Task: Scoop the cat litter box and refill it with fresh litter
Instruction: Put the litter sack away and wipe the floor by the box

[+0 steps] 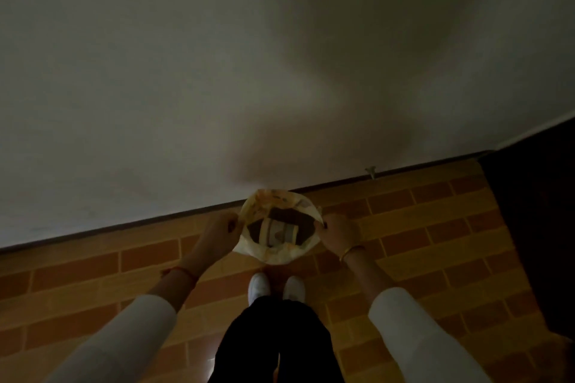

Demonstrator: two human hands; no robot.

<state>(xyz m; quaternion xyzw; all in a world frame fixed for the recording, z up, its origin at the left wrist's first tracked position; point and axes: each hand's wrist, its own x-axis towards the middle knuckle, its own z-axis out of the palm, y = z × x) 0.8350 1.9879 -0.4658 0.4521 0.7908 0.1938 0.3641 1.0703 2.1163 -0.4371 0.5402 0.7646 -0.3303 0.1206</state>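
The room is dim, and the person stands facing a plain pale wall (pixel 217 56), close enough that their shadow spreads across it. Between both hands they hold a thin plastic bag (pixel 278 250) with its mouth stretched open, up in the air in front of them, above the floor just ahead of their white shoes (pixel 259 286). The left hand (pixel 219 235) pinches the bag's left rim and the right hand (pixel 337 235) pinches the right rim, each closed tight on the plastic, so the opening makes a rough oval. Inside it dark and pale shapes show, but I cannot tell what they are. A red thread (pixel 182 272) circles the left wrist and a gold bangle (pixel 351 250) the right; white sleeves (pixel 413 329) cover both forearms. The floor (pixel 420 227) is brick-patterned tile in orange and tan, meeting the wall along a dark skirting line (pixel 124 225) that slants up to the right. A small doorstop-like fitting (pixel 371 172) sits on that line. To the far right a dark panel (pixel 535 211) closes off the floor's edge. The tiles to either side of the feet lie open.
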